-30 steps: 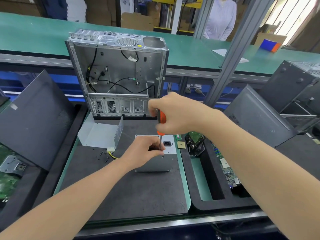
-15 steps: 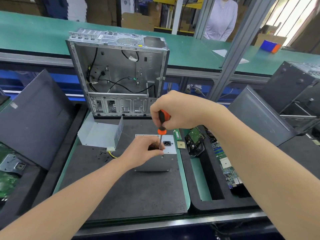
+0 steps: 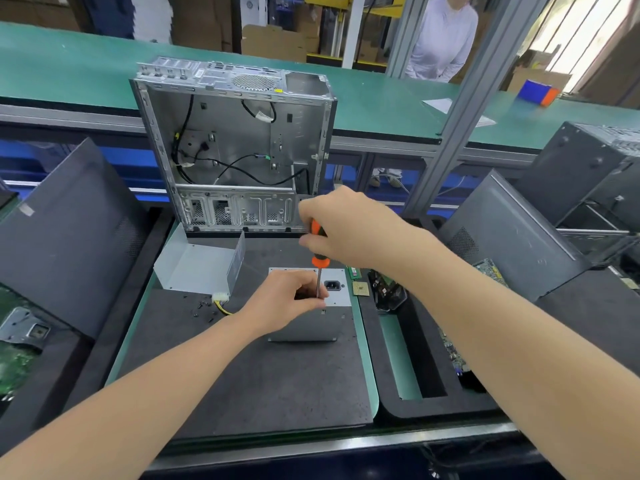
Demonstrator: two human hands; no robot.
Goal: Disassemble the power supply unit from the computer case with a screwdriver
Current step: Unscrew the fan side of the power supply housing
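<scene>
Note screwdriver point(image 3: 317, 259) standing near upright, handle gripped by curled fingers of right hand point(image 3: 349, 230), shaft pinched by fingers of left hand point(image 3: 287, 299); drive straight down into power supply unit point(image 3: 304, 327) beneath tip

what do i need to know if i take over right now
Right hand grips the orange screwdriver by the handle, shaft upright, tip on the power supply unit.
Left hand rests on that unit, fingers curled round the shaft.
Done: unit is out of the computer case, lying on the black mat in front of it; loose screws lie to the left.
Left: probably the screw at the tip, hidden by fingers, then any others.
</scene>
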